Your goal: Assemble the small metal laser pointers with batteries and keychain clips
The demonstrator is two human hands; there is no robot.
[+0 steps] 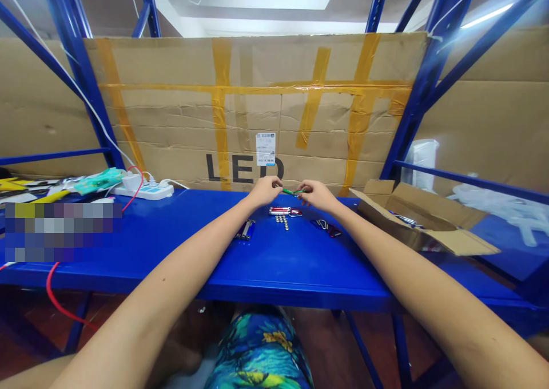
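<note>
Above the back part of the blue table (291,257), my left hand (266,191) and my right hand (318,195) are close together, fingers pinched on opposite ends of a small slim green metal piece (288,192). Fingertips partly cover it, so its exact kind is hard to make out. Just below the hands lies a row of small red and silver tubes (279,211) with a red clip beside it. Several button cells (282,220) sit in short rows nearer me. Dark and red carabiner clips (328,227) lie below my right hand. Silver tubes (246,229) rest beside my left forearm.
An opened cardboard box (420,220) with small parts inside stands at the right. At the left are a white power strip (148,190), a red cable (52,286) and a cluttered pile of tools. A large cardboard sheet (180,126) walls off the back between blue rack posts.
</note>
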